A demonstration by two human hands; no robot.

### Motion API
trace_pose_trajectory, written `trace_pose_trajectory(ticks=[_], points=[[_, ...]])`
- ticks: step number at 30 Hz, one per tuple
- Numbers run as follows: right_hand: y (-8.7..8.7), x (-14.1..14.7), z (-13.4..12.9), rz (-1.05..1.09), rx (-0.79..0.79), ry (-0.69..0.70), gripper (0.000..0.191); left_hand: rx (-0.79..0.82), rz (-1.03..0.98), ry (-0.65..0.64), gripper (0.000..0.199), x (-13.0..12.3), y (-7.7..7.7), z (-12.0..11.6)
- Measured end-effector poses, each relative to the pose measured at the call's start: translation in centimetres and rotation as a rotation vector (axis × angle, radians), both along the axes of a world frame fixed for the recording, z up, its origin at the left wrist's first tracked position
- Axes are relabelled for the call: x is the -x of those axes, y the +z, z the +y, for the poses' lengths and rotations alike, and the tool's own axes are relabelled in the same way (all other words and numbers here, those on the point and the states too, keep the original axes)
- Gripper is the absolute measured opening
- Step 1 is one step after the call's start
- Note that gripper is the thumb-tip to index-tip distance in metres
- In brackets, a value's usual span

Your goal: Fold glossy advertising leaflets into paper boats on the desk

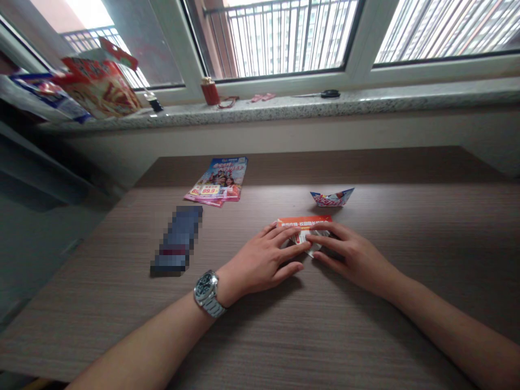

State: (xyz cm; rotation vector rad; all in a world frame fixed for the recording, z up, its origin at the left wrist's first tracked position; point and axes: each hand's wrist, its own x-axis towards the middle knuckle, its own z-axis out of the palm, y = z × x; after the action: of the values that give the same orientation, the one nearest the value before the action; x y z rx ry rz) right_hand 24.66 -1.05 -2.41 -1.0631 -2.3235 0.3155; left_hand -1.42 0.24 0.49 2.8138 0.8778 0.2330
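A folded sheet of printed paper (304, 220), orange along its top edge and whitish lower down, lies on the table under my fingers. It narrows to a point at the bottom. My left hand (270, 257) rests palm down across its left side, fingers stretched out and apart. From the right, my right hand (345, 252) touches the paper with extended fingertips, the fingers spread. Much of the sheet is hidden beneath both hands. Just beyond it stands a small folded paper boat (332, 199) with colourful print.
Printed flyers (223, 181) lie stacked at the back left, with a pixelated dark object (179, 241) nearer me. On the stone windowsill (276, 110) are scissors (330, 94), a red container (209, 92) and snack bags (101, 86).
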Motion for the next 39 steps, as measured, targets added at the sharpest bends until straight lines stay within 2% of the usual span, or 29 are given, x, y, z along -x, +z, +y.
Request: trace_pose_trajectory(ticks=[7, 15, 21, 29, 39], points=[[0.1, -0.3, 0.1, 0.053, -0.004, -0.034, 0.026, 0.005, -0.014, 0.020, 0.049, -0.2, -0.1, -0.2], [-0.1, -0.2, 0.2, 0.002, -0.052, -0.056, 0.024, -0.005, -0.029, 0.028, 0.050, -0.2, 0.0, -0.5], [-0.2, -0.4, 0.4, 0.030, -0.019, -0.058, 0.026, 0.048, -0.047, -0.007, 0.050, -0.3, 0.1, -0.5], [-0.3, -0.8, 0.6, 0.032, -0.010, -0.075, 0.003, 0.035, -0.019, 0.050, 0.055, -0.8, 0.4, -1.4], [-0.2, -0.7, 2.2, 0.054, 0.014, -0.184, 0.006, 0.047, -0.030, 0.040, 0.054, -0.8, 0.5, -1.3]])
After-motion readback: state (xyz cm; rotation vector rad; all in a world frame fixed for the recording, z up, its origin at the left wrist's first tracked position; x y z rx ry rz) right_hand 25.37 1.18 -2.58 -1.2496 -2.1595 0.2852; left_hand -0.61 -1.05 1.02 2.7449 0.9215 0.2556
